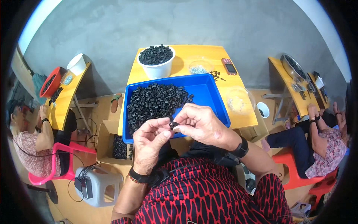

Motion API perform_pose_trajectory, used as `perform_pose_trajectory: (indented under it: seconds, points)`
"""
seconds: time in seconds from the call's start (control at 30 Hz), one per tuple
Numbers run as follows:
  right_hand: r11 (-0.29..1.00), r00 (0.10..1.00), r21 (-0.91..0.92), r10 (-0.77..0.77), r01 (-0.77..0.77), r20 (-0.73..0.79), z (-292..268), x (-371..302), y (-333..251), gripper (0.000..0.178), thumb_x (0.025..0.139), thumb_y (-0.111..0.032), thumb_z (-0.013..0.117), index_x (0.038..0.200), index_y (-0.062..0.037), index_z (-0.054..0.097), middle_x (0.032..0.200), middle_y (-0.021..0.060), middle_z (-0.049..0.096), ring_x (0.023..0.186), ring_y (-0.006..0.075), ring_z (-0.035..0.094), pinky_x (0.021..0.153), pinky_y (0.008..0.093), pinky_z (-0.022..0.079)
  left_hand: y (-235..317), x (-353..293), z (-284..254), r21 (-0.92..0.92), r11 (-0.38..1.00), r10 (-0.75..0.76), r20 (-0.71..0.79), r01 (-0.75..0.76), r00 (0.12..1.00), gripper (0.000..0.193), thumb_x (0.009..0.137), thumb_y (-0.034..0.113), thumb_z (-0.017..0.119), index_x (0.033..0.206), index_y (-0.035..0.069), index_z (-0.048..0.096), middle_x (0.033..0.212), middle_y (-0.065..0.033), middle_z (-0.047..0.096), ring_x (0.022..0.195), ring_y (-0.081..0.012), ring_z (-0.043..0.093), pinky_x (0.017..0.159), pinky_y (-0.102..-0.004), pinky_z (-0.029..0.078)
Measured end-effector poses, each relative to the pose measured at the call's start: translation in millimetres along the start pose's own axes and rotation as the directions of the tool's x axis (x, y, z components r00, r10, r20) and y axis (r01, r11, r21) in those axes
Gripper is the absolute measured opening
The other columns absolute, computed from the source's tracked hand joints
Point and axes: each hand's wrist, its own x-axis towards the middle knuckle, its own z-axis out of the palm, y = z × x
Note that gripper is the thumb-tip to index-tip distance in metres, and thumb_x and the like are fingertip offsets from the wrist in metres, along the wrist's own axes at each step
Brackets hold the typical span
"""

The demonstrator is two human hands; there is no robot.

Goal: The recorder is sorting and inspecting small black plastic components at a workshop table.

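Observation:
My left hand (152, 141) and my right hand (197, 121) meet over the near edge of a blue tray (209, 93). Between their fingertips is a small black plastic part (173, 124), pinched from both sides. Its finer details are too small to make out. Many similar black plastic parts (156, 102) lie heaped in the left and middle of the tray, and blue bottom shows at its right.
On the yellow table (182, 52) stand a white bucket (156, 69) of black parts, a clear dish of small metal pieces (199, 69), a phone (229, 66) and a clear round lid (240, 100). A cardboard box (108, 145) sits below left. Other people work at side tables.

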Motion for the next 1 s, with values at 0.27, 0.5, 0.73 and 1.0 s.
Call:
perform_pose_trajectory:
  seconds: [0.27,0.5,0.73,1.0]
  points:
    - [0.994,0.993,-0.007,-0.110,0.110,-0.043,11,-13,7,0.016,0.079,-0.004,0.073,0.088,0.0010,0.060,0.084,0.0149,0.062,0.075,0.0313,0.064,0.069,0.0386,0.053,-13,7,2,0.117,0.987,0.112,-0.042,-0.106,0.993,0.010,0.091,0.003,0.069,0.099,0.001,0.065,0.101,-0.0091,0.069,0.087,-0.0137,0.065,0.081,-0.0281,0.053]
    - [0.948,0.984,-0.308,0.031,-0.084,-0.173,-85,-45,45,0.014,0.087,-0.007,0.068,0.101,-0.0008,0.068,0.093,0.0148,0.070,0.082,0.0257,0.070,0.074,0.0338,0.056,-12,14,4,0.004,0.999,0.049,-0.165,-0.049,0.985,0.011,0.097,0.010,0.063,0.104,0.003,0.058,0.091,-0.0093,0.067,0.076,-0.0167,0.065,0.072,-0.0310,0.057]
    - [0.435,0.897,-0.821,0.397,-0.370,-0.194,-201,-60,103,0.013,0.082,-0.007,0.061,0.090,0.0005,0.068,0.092,0.0224,0.068,0.088,0.0405,0.065,0.077,0.0465,0.052,-25,20,8,0.214,0.975,0.098,-0.191,-0.056,0.977,0.012,0.097,0.012,0.064,0.105,0.005,0.060,0.091,-0.0061,0.065,0.074,-0.0141,0.062,0.071,-0.0278,0.052]
    - [0.452,0.925,-0.883,0.375,-0.125,0.060,-181,-54,102,0.018,0.076,0.005,0.058,0.091,0.0037,0.068,0.094,0.0284,0.067,0.094,0.0445,0.065,0.078,0.0456,0.053,-27,18,7,0.356,0.933,0.107,-0.143,-0.050,0.984,0.015,0.095,0.014,0.067,0.103,0.003,0.061,0.089,-0.0067,0.067,0.075,-0.0131,0.062,0.071,-0.0274,0.052]
